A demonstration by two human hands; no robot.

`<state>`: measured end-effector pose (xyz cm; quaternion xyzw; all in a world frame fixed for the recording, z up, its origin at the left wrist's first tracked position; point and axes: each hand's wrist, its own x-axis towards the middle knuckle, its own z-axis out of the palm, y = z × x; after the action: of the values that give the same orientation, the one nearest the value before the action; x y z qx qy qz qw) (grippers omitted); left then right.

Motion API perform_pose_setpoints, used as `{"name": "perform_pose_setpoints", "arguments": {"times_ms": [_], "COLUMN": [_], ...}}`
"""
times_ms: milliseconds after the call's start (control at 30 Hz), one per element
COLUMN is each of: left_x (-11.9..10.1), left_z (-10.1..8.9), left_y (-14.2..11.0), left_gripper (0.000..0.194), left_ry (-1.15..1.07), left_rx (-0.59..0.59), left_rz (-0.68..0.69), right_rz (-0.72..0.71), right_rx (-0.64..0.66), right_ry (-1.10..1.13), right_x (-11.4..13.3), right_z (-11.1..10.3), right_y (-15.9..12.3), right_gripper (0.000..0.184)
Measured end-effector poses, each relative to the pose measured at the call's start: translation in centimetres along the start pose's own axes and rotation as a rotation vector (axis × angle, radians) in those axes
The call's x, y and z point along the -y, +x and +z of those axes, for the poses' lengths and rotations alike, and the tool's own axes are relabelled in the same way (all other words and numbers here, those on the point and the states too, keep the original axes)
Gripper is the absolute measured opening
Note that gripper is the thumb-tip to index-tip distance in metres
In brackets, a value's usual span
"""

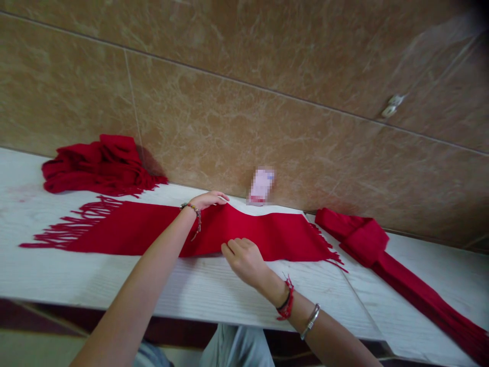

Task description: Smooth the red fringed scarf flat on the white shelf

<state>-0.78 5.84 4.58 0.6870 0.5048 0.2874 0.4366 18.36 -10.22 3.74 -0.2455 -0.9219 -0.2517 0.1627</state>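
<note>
A red fringed scarf [282, 235] lies lengthwise along the white surface, its middle slightly wavy and tassels showing at both ends. At its far edge, left of the middle, rests my left hand [211, 199], fingers stretched out and touching the cloth; the thumb is hidden. My right hand [246, 259] is closed at the near edge, its curled fingers gripping the scarf. To the left sits a crumpled red scarf [95, 165] with fringe. On the right lies a folded red scarf [412, 278], running diagonally toward the near corner.
A brown tiled wall [214, 117] borders the back of the white wood-grain surface [206, 288]. Against the wall leans a small blurred pinkish item [262, 186]. A white fitting [392, 105] is on the wall at right. My legs [237, 346] are below the front edge.
</note>
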Motion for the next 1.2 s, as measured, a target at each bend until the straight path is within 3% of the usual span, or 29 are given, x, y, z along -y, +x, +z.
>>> {"name": "perform_pose_setpoints", "arguments": {"times_ms": [300, 667, 1033, 1200], "left_x": [-6.5, -15.2, -18.1, -18.4], "left_z": [1.1, 6.5, 14.1, 16.2], "left_y": [2.1, 7.2, 12.7, 14.4], "left_gripper": [0.03, 0.021, 0.019, 0.022], "left_ry": [-0.126, -0.127, -0.035, 0.036], "left_rx": [0.041, 0.095, 0.155, 0.165], "left_rz": [0.045, 0.137, 0.101, 0.096], "right_rz": [0.063, 0.214, 0.363, 0.43], "right_rx": [-0.029, -0.051, 0.025, 0.058], "right_ry": [-0.107, -0.228, -0.228, -0.202], "right_x": [-4.2, -11.4, -16.4, -17.8], "right_z": [-4.2, -8.1, -7.1, -6.0], "right_y": [-2.1, -7.7, -15.6, -18.0], "right_gripper": [0.014, 0.023, 0.022, 0.02]}}
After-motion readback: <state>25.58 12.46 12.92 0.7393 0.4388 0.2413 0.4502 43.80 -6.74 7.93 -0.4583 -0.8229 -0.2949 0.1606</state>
